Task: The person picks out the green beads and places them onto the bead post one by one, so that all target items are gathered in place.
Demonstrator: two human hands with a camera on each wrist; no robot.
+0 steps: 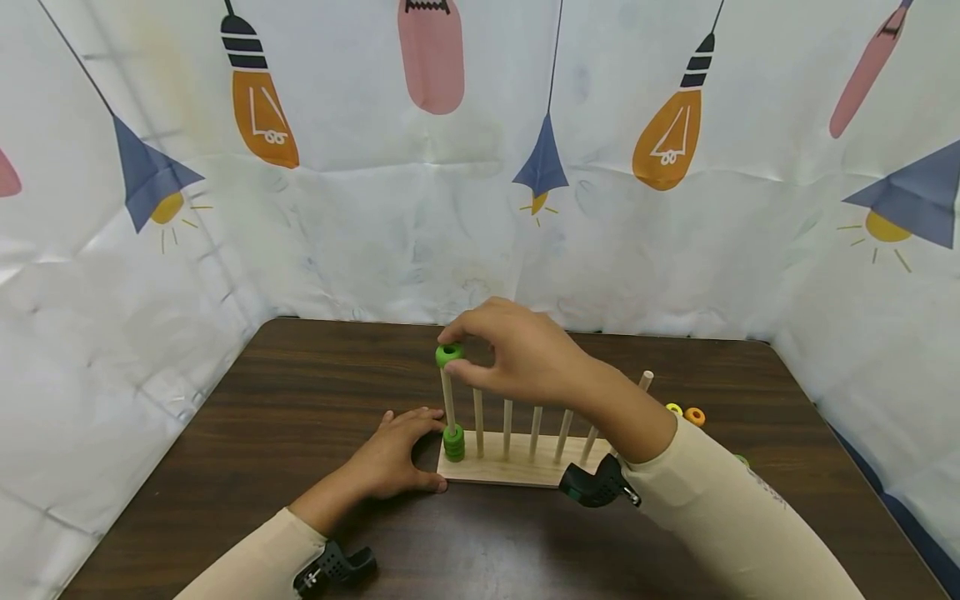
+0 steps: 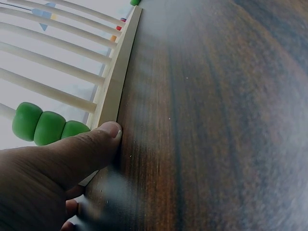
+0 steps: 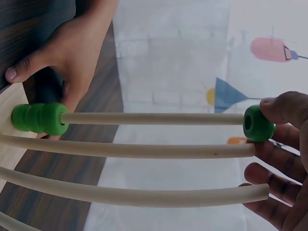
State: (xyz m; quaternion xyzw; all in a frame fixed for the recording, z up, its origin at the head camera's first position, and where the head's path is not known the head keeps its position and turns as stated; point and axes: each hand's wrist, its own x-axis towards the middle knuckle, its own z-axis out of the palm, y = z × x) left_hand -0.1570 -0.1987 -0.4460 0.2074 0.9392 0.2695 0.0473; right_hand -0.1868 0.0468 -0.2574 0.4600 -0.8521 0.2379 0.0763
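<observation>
A wooden peg rack [image 1: 495,471] with a row of upright pegs stands on the table. Three green beads [image 1: 453,443] are stacked at the foot of its leftmost peg [image 1: 447,400]. Between thumb and fingers, my right hand [image 1: 517,354] pinches another green bead [image 3: 259,123] at that peg's top; whether the tip is inside the hole I cannot tell. My left hand [image 1: 393,458] grips the left end of the rack's base [image 2: 113,91], its thumb [image 2: 98,142] against the front edge. The right forearm hides part of the rack's right side.
On the dark wooden table [image 1: 337,358], a yellow bead [image 1: 673,409] and an orange bead [image 1: 695,417] lie right of the rack. A green piece [image 1: 742,460] shows partly past the right sleeve. Printed white cloth [image 1: 360,242] hangs behind the table.
</observation>
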